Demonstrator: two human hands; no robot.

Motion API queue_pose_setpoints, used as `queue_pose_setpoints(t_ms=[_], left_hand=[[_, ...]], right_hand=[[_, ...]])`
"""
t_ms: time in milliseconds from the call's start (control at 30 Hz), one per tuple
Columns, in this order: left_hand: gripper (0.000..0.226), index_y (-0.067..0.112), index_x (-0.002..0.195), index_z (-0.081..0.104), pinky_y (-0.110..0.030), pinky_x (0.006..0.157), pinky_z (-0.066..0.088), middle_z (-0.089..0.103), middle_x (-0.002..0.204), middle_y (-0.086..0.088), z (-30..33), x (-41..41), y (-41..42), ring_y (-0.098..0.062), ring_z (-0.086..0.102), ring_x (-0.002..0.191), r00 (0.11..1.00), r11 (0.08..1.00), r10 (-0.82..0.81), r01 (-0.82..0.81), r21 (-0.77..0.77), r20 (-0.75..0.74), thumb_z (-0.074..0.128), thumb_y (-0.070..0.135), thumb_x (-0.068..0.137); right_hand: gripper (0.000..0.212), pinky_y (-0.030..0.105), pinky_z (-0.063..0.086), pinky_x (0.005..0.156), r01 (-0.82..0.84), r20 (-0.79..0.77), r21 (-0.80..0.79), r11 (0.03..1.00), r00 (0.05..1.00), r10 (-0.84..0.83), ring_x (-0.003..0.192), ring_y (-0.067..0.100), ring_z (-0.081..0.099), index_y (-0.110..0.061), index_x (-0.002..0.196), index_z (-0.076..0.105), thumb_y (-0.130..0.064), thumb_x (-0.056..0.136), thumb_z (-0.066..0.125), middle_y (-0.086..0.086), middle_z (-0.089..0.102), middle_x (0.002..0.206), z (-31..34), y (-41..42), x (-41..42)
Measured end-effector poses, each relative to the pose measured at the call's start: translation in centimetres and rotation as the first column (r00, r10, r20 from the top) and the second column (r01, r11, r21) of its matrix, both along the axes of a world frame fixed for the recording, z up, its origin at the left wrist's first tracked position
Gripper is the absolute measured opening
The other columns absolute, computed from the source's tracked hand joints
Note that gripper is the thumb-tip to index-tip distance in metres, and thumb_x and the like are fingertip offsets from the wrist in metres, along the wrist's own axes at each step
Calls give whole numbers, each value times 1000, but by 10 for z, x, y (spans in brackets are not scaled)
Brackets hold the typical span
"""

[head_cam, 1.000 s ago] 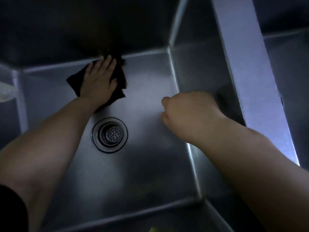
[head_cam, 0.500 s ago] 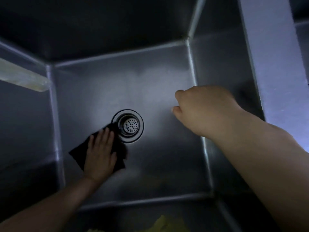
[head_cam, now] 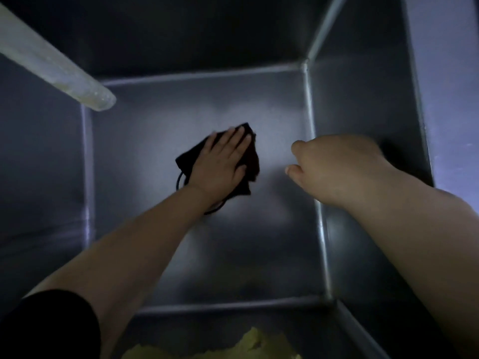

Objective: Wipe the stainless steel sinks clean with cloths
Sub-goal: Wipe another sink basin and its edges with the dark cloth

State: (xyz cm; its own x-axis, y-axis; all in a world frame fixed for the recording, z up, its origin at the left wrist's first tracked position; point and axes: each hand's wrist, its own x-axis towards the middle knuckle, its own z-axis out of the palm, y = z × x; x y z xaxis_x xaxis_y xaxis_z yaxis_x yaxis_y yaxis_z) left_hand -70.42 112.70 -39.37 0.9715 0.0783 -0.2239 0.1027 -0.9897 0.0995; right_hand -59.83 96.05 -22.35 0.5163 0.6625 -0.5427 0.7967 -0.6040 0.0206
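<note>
we see a pale, cloudy tube (head_cam: 55, 64) that comes in from the upper left corner and ends up and to the left of the left hand, well apart from it. a yellow crumpled thing (head_cam: 248, 345) lies at the bottom edge, below both hands; what it is we cannot tell.

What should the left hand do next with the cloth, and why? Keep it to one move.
Probably sweep the dark cloth toward the sink's right wall. The left hand presses it flat mid-floor, over the round drain, so the floor strip below the closed right hand looks unwiped.
</note>
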Motion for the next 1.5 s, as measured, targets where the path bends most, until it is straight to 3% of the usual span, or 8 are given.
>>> queue_pose_setpoints(t_ms=[467, 700, 867, 967, 1067, 1233, 1367, 1500], left_hand=[[66, 7, 148, 21, -49, 115, 7, 20, 155, -13, 13, -125, 36, -29, 15, 144, 895, 895, 445, -445, 2, -34, 44, 29, 90], [76, 21, 150, -7, -40, 115, -9, -13, 158, -4, 50, -177, 22, -19, -13, 145, 900, 984, 120, -165, -71, -420, 40, 42, 94], [68, 21, 151, 1, -36, 116, -6, -5, 159, -1, 123, -196, 41, -16, -11, 145, 947, 993, 62, -91, -79, -317, 38, 38, 96], [52, 14, 137, 45, -44, 114, 19, 40, 147, -10, 174, -214, 69, -25, 28, 140, 993, 997, 33, -26, 68, -111, 47, 33, 90], [34, 10, 95, 68, -42, 83, 49, 70, 95, -12, 212, -239, 100, -32, 66, 91, 996, 982, 84, -90, 166, 44, 44, 26, 78], [2, 16, 70, 66, -34, 69, 48, 64, 61, -4, 232, -256, 118, -28, 61, 63, 997, 957, 42, -21, 289, -69, 67, 17, 69], [6, 19, 72, 65, -33, 79, 48, 65, 66, -1, 229, -263, 135, -27, 61, 70, 1000, 966, 14, -15, 257, 6, 59, 19, 71], [10, 20, 66, 63, -35, 81, 43, 62, 64, 0, 222, -265, 142, -27, 58, 70, 999, 974, 27, -33, 224, 29, 55, 20, 72]], right_hand=[[22, 28, 27, 55, 67, 56, -89, 994, 997, -62, 80, 24, 42, -22, 95, 46, -41, 95, 36, 3, 44, 88, -3, 2, 1], [34, 30, 39, 73, 57, 13, -79, 995, 998, -56, 108, 30, 55, -17, 117, 56, -40, 94, 44, 11, 58, 122, -3, -3, -9], [31, 35, 46, 86, 160, -63, 121, 980, 986, -153, 111, 31, 56, -23, 120, 58, -32, 92, 49, 8, 61, 125, 18, 0, -18], [32, 33, 45, 88, 58, 1, 166, 984, 998, -59, 114, 28, 56, -24, 121, 59, -29, 92, 47, 3, 60, 129, 24, 13, -38], [31, 33, 47, 88, -96, -37, 200, 975, 994, 105, 114, 27, 56, -24, 121, 59, -28, 93, 46, 4, 60, 128, 5, 49, -83], [33, 37, 42, 94, -473, -208, 369, 800, 797, 567, 121, 32, 52, -18, 120, 62, -21, 88, 55, 12, 58, 128, -58, 114, -180], [55, 42, -9, 116, -704, -121, 233, 671, 663, 739, 146, 27, -7, -27, 151, 12, -41, 101, 32, 4, 0, 160, -114, 136, -210], [59, 61, 15, 111, -715, -28, 282, 639, 660, 751, 141, 37, 23, -26, 145, 36, -45, 91, 53, 12, 29, 153, -130, 122, -221]])
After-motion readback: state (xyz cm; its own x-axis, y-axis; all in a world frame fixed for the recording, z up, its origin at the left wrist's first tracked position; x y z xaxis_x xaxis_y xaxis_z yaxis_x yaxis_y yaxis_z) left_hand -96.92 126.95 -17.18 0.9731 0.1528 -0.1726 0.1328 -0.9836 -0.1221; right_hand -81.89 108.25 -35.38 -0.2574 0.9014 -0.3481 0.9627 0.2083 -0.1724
